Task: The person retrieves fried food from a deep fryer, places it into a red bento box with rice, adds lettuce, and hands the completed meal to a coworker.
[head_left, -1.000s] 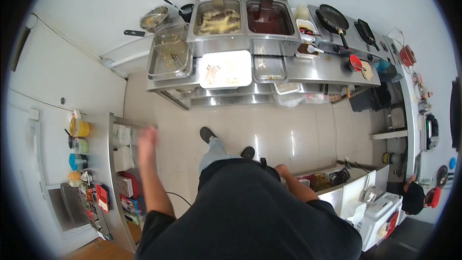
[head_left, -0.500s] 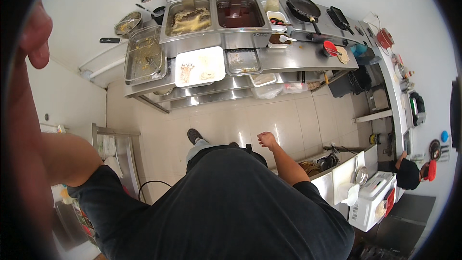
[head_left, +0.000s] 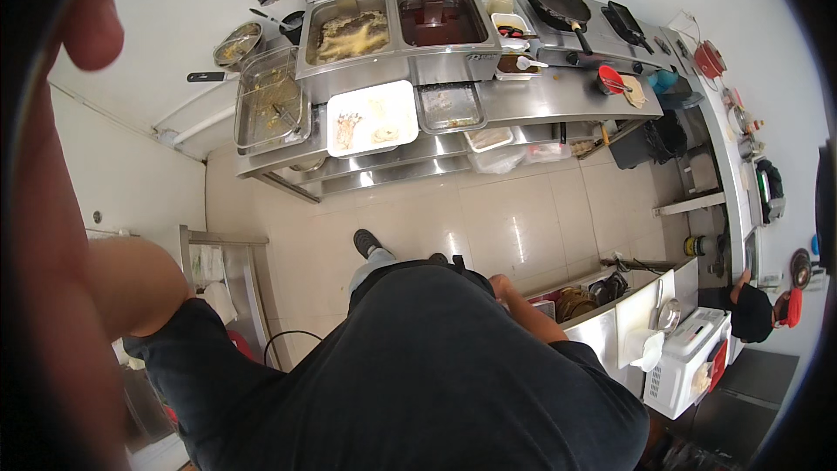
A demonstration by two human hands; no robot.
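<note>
My left hand (head_left: 91,30) is raised very near the camera at the upper left rim. One fingertip hangs down there, and the other fingers run out of the picture, so its grip is not visible. Low beside my body, my right hand (head_left: 500,286) is partly covered by the black shirt, which hides its fingers. Across the floor ahead stands a two-tank electric fryer (head_left: 397,64). Pale food (head_left: 353,39) floats in foaming oil in its left tank; the right tank (head_left: 440,26) holds dark oil. A white tray (head_left: 336,105) with several bits of food lies in front.
Left of the fryer sits a wire-rack tray (head_left: 247,126), and a metal tray (head_left: 478,105) is right of the white one. A frying pan (head_left: 558,0) rests on the stove. At right are a white microwave (head_left: 689,358), a counter and a person in a red cap (head_left: 757,312).
My right hand has drawn back toward my body, partly behind the shirt. My left hand has shifted slightly up and right. The view has moved a little, sliding the scene rightward.
</note>
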